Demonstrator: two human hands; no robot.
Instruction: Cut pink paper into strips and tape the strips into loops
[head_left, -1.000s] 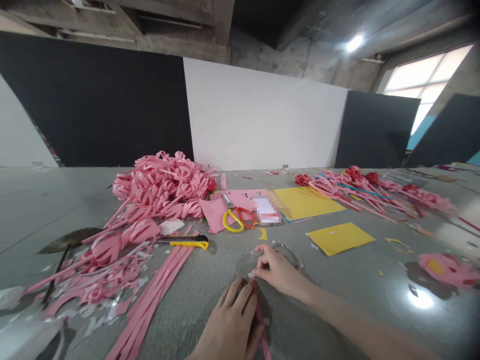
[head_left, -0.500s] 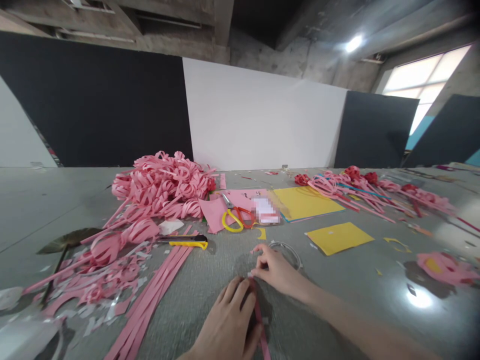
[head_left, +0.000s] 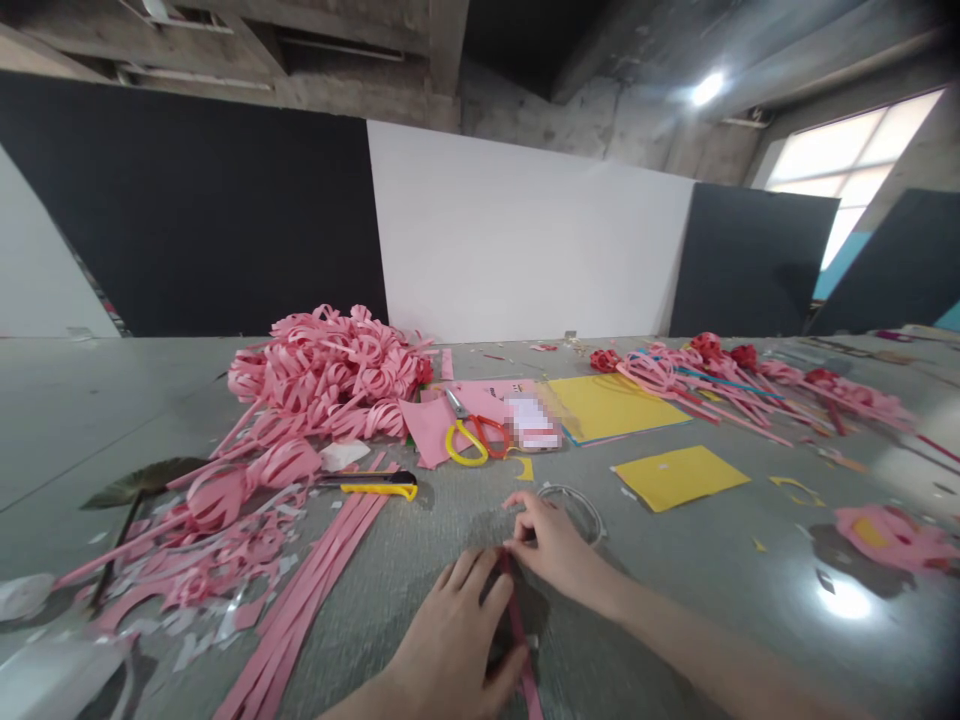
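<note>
A narrow pink paper strip (head_left: 517, 622) lies lower centre, its long axis running up-frame; the left hand (head_left: 454, 632) spreads along its left side; the right hand (head_left: 553, 545) curls at its upper end, pinch indiscernible.

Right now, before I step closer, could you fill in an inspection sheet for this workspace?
Surface: grey, flat, strewn with paper.
Job's things: pink strip by both hands; strip bundle with cutter across its far end; scissors partly on pink paper.
Clutter: pink scraps at left; yellow sheet at right.
Hands: left hand over the strip, fingers extended; right hand at its far end, grip unclear.
Cables: pale ring beside the right hand; wire or tape, cannot tell.
Surroundings: white panel, dark panels, window.
</note>
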